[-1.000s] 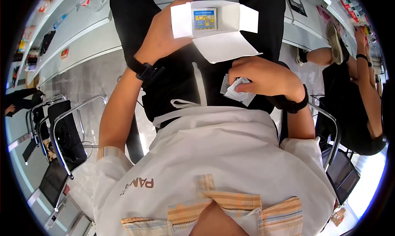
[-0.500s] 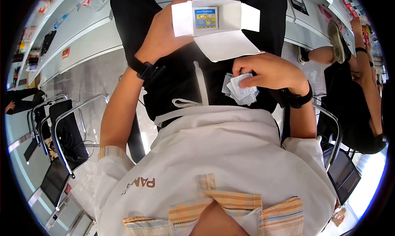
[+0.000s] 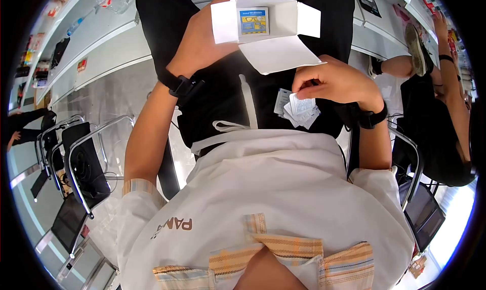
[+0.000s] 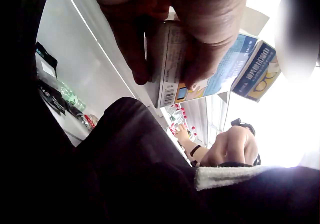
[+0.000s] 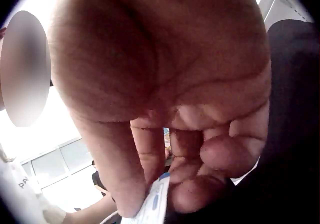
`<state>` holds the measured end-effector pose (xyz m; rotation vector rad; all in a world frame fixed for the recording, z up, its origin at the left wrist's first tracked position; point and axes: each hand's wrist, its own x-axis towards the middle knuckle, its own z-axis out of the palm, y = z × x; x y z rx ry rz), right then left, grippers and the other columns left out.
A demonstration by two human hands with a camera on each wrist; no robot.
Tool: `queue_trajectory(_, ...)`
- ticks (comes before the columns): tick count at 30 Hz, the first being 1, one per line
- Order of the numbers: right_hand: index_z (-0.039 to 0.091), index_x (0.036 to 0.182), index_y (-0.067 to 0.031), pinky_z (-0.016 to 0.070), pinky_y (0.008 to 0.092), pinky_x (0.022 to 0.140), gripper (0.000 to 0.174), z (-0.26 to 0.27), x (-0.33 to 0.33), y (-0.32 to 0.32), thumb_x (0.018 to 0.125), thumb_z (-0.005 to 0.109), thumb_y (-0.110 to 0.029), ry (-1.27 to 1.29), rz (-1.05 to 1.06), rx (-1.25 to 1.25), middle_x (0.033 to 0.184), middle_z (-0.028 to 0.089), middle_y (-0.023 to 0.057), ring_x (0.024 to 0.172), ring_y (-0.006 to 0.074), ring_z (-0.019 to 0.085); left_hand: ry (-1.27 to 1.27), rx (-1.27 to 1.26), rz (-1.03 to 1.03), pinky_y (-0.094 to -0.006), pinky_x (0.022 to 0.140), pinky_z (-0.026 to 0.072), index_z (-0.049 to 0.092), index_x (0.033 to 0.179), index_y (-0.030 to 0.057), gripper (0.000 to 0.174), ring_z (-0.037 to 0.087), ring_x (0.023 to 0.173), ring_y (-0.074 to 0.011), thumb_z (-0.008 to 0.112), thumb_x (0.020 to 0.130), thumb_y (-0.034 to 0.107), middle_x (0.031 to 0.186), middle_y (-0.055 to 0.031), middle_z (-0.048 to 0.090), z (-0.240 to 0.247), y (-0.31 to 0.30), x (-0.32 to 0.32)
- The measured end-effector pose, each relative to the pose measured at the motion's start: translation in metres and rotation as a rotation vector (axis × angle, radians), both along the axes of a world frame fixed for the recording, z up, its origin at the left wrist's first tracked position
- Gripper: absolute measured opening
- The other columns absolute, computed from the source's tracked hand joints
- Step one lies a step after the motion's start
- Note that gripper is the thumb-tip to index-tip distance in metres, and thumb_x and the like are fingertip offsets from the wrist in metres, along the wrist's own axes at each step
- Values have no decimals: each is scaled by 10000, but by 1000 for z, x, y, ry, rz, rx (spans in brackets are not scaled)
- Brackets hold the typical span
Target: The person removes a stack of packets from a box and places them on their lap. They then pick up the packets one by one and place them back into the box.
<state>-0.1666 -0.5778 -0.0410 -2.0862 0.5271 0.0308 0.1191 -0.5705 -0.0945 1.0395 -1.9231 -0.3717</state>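
Note:
My left hand (image 3: 200,39) grips a small white carton (image 3: 263,24) with its flaps open; a blue-labelled packet (image 3: 253,21) stands inside it. In the left wrist view the fingers (image 4: 200,39) wrap the carton (image 4: 172,66) from above. My right hand (image 3: 331,82) pinches one white sachet (image 3: 302,105) at its top edge, just above a small pile of sachets (image 3: 296,113) lying on my black-trousered lap. In the right wrist view the fingertips (image 5: 145,199) close on the sachet (image 5: 155,206); the palm fills most of that frame.
I sit on a metal-framed chair (image 3: 405,153). Another chair with a black bag (image 3: 86,163) stands at my left. A second person (image 3: 435,102) sits at my right with a foot up. White shelving (image 3: 86,32) runs along the left.
My right hand has risen from the lap and moved toward the carton, now pinching a single sachet lifted off the pile. The left hand and the carton have stayed put.

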Motion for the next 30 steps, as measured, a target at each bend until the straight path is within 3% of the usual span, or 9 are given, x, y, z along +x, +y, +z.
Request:
queue_trajectory(8, 648, 846, -20, 421, 273, 579, 102, 3, -2, -2, 819, 701, -103, 68, -35, 54, 708, 622, 48, 622, 148, 565, -13, 15, 27, -346, 860, 508, 533, 1215, 42, 686, 642, 975, -315, 820, 600, 140, 1081, -143, 651, 3, 3, -2)
queue_trajectory(10, 672, 841, -19, 386, 270, 544, 86, -3, -6, -5, 808, 706, -91, -124, 13, 67, 688, 613, 35, 590, 143, 530, -20, 23, 32, -345, 862, 508, 533, 1217, 43, 688, 643, 974, -314, 822, 600, 141, 1082, -142, 651, 4, 3, -2)
queue_trajectory(14, 704, 827, -25, 355, 273, 518, 64, 12, -10, -7, 793, 714, -79, -125, 19, 81, 651, 597, 33, 567, 136, 501, 17, 44, 22, -347, 864, 509, 535, 1217, 43, 692, 645, 971, -313, 828, 598, 147, 1083, -140, 652, 0, 1, -1)
queue_trajectory(16, 729, 819, -37, 333, 281, 500, 70, 22, -11, -5, 768, 738, -83, -118, 18, 282, 662, 627, 42, 552, 120, 475, 0, 37, 24, -348, 864, 509, 533, 1218, 42, 695, 644, 972, -314, 829, 599, 149, 1084, -141, 651, 0, 1, -1)
queue_trajectory(18, 726, 811, -13, 381, 284, 520, 78, 24, -11, -6, 770, 741, -78, -151, 100, 266, 707, 669, 75, 570, 138, 517, -17, 31, 29, -348, 864, 509, 531, 1220, 42, 698, 643, 974, -315, 830, 599, 150, 1085, -142, 651, 0, 1, -1)
queue_trajectory(21, 718, 828, 35, 460, 304, 577, 71, 24, -8, 1, 789, 711, -25, -470, 159, 440, 754, 690, 129, 631, 238, 611, -89, -17, 60, -347, 862, 509, 530, 1223, 42, 704, 641, 977, -320, 830, 595, 149, 1086, -144, 650, 1, 2, -1)
queue_trajectory(24, 721, 852, 36, 451, 306, 555, 96, 28, -5, 6, 769, 711, -10, -598, 174, 430, 748, 686, 151, 605, 244, 603, -78, -46, 34, -350, 859, 509, 529, 1226, 43, 707, 639, 978, -325, 827, 593, 145, 1086, -147, 649, 0, 0, 0)
queue_trajectory(28, 716, 865, 61, 447, 320, 526, 216, 32, -11, 4, 775, 693, -134, -601, 168, 504, 718, 680, 173, 555, 257, 605, -109, -44, 53, -349, 854, 510, 531, 1223, 41, 699, 640, 974, -324, 825, 593, 123, 1081, -146, 650, 0, 0, 0)
queue_trajectory(30, 710, 892, 65, 454, 300, 549, 211, 31, -11, 5, 787, 670, -114, -657, 139, 463, 746, 687, 164, 590, 230, 618, -99, -32, 42, -348, 854, 510, 531, 1223, 41, 694, 641, 974, -320, 824, 598, 115, 1080, -143, 651, 1, -1, 0)
